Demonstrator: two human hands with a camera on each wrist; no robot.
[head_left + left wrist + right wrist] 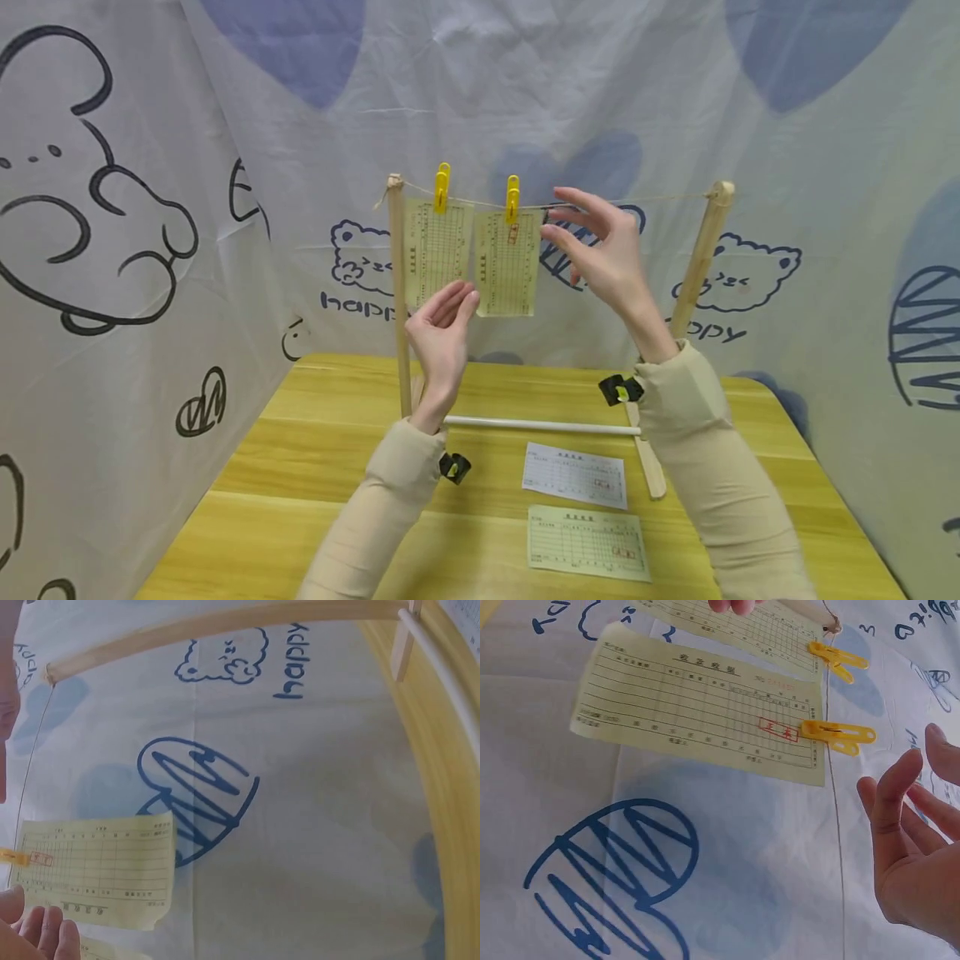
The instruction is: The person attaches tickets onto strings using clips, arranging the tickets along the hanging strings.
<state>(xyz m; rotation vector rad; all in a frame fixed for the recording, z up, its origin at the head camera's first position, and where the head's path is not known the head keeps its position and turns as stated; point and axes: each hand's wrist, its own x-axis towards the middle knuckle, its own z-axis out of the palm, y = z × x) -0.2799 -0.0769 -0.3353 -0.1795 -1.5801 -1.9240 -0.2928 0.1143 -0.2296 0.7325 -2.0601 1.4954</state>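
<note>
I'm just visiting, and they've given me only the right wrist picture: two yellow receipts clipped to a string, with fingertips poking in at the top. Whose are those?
Observer: The head view shows they belong to the person's left hand, raised by the lower part of the left clipped receipt.
Visitor: Neat! Are there more receipts that I can't see?
Observer: Yes, the head view shows two lying on the wooden tabletop: a white receipt and, nearer the person, a yellow receipt.
</note>
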